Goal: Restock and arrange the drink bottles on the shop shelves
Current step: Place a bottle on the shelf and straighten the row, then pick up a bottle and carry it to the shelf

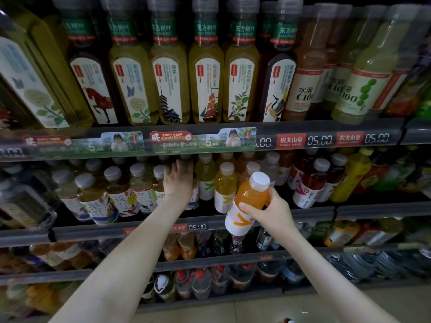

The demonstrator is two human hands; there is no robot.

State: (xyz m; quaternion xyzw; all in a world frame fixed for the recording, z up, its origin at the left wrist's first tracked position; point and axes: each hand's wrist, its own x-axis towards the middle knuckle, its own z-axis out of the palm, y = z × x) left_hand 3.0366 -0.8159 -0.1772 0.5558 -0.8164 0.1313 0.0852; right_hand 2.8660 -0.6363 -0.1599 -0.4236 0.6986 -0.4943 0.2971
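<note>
An orange drink bottle (247, 201) with a white cap and a white label is tilted in front of the second shelf, and my right hand (268, 209) grips it around the middle. My left hand (178, 180) reaches into the second shelf and lies over a bottle (193, 201) between the tea bottles (116, 194) and the yellow drink bottles (225, 187). Its fingers are hidden behind the shelf rail, so their grip is unclear.
The top shelf holds tall tea bottles (205, 66) and C100 bottles (363, 78) above a price rail (303, 139). Red and yellow bottles (310, 183) stand right of my right hand. Lower shelves (210, 262) carry several more bottles. The floor (279, 308) shows at the bottom.
</note>
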